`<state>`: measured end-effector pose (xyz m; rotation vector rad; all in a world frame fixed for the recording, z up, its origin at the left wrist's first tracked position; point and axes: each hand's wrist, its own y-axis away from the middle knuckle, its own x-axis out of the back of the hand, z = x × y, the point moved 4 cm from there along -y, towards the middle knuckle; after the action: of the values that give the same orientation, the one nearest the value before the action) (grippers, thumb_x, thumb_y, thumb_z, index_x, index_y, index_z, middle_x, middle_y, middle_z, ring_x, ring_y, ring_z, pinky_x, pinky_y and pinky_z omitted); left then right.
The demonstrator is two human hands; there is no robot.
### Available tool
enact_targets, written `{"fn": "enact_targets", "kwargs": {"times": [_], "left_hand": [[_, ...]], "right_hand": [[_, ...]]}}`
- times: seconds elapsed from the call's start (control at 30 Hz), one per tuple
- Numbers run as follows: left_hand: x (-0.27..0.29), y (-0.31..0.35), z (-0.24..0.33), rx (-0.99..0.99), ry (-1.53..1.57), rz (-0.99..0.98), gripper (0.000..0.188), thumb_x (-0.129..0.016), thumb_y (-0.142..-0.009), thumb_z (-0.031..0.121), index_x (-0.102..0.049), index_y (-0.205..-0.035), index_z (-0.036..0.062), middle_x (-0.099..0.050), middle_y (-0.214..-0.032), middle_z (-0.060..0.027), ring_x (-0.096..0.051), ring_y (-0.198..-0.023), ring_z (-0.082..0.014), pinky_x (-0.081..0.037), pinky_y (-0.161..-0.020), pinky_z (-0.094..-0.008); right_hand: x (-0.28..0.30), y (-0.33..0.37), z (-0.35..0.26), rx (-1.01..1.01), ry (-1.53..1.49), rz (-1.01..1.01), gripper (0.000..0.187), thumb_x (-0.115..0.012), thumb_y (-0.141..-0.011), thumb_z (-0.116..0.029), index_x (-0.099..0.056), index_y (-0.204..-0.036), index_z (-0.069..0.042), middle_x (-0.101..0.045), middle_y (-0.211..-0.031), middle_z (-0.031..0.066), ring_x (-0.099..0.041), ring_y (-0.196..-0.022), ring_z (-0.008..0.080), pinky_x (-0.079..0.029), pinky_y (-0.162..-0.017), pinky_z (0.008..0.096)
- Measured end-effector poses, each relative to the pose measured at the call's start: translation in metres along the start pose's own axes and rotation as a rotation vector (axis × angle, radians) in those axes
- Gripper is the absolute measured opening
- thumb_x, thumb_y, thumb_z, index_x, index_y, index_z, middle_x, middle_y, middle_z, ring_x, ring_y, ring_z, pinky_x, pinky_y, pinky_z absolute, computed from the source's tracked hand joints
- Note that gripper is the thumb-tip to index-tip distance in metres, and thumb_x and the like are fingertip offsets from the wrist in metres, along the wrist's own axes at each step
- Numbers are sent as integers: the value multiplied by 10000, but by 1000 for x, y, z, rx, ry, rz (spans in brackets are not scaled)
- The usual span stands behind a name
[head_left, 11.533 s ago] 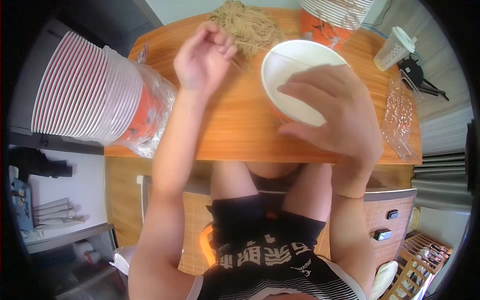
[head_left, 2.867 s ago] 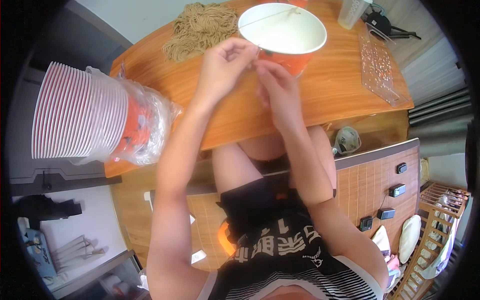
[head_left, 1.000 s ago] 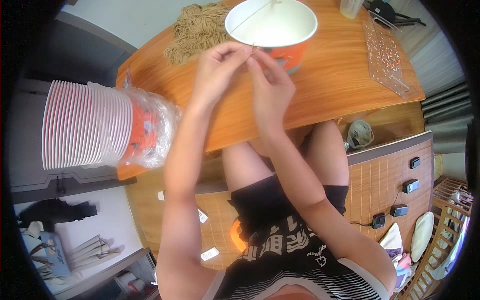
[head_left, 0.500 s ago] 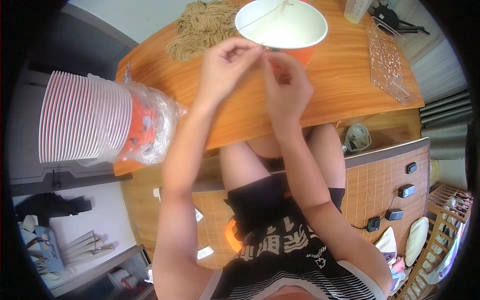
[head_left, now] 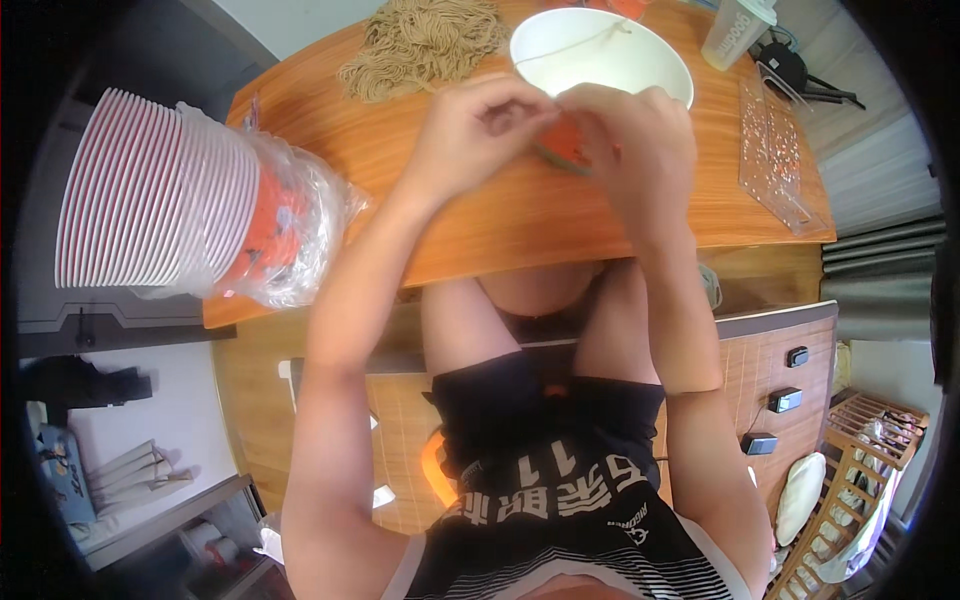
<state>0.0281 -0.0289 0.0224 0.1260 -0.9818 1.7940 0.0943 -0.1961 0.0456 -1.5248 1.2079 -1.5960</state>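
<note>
Both my hands meet in front of a paper bucket (head_left: pixel 655 62) with a white inside and an orange-red outside. A thin, pale cord (head_left: pixel 575 47) runs across the bucket's mouth toward my fingers. My left hand (head_left: pixel 475 135) is closed, thumb and forefinger pinching at the cord's near end. Against those fingertips, my right hand (head_left: pixel 645 140) is closed too, its fingers bent and slightly blurred. The exact bit of cord between the fingertips is hidden. Behind my left hand lies a heap of tan yarn (head_left: pixel 420 45).
At the table's left lies a tall stack of nested buckets (head_left: pixel 160 200) in clear plastic wrap. To the right are a clear tray (head_left: pixel 770 150) with small bits, a lidded cup (head_left: pixel 738 35) and a black device (head_left: pixel 785 70). The wooden table's (head_left: pixel 480 235) front edge crosses above my legs.
My right hand has moved right and turned more over the fingertips, its forearm swinging right. My left hand stays close by. The view has shifted slightly, and the bucket appears farther right and lower.
</note>
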Motion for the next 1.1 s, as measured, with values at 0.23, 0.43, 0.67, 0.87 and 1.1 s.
{"fn": "enact_targets", "kwargs": {"times": [0.23, 0.43, 0.67, 0.87, 1.1], "left_hand": [[-2, 5, -10, 253, 385, 22, 122, -727, -914, 77, -721, -1013, 7, -709, -899, 0, -610, -790, -31, -490, -700, -191], [-3, 4, -4, 313, 488, -34, 117, -704, -934, 80, -715, -1030, 14, -697, -907, 12, -603, -811, -27, -475, -742, -185], [-2, 4, -16, 321, 434, -29, 100, -702, -935, 81, -719, -1006, 13, -708, -917, 3, -601, -805, -31, -475, -744, -195], [-2, 3, -8, 289, 452, -69, 102, -701, -934, 80, -707, -1012, 14, -692, -897, 13, -594, -820, -34, -474, -756, -203], [-3, 4, -8, 282, 462, -57, 85, -701, -937, 90, -689, -990, 25, -679, -919, 12, -584, -829, -43, -466, -774, -204]], "right_hand": [[17, 28, -6, -501, -341, 133, 142, -735, -849, 11, -697, -976, -39, -699, -865, 35, -602, -716, 116, -456, -634, 253], [-41, 75, -36, -1513, -1464, 61, 322, -616, -1001, -260, -620, -1251, -57, -609, -864, -6, -401, -606, 20, -288, -498, 182], [-70, 60, -54, -1727, -1819, 325, 218, -634, -995, -319, -629, -1141, -157, -506, -822, -68, -335, -584, 27, -254, -503, 191], [-65, 58, -48, -1671, -1764, 377, 137, -639, -983, -287, -623, -1057, -174, -459, -741, -95, -319, -562, 26, -250, -505, 200], [-70, 58, -53, -1651, -1904, 440, 69, -609, -962, -233, -575, -959, -174, -421, -664, -95, -318, -530, 33, -255, -489, 213]]}}
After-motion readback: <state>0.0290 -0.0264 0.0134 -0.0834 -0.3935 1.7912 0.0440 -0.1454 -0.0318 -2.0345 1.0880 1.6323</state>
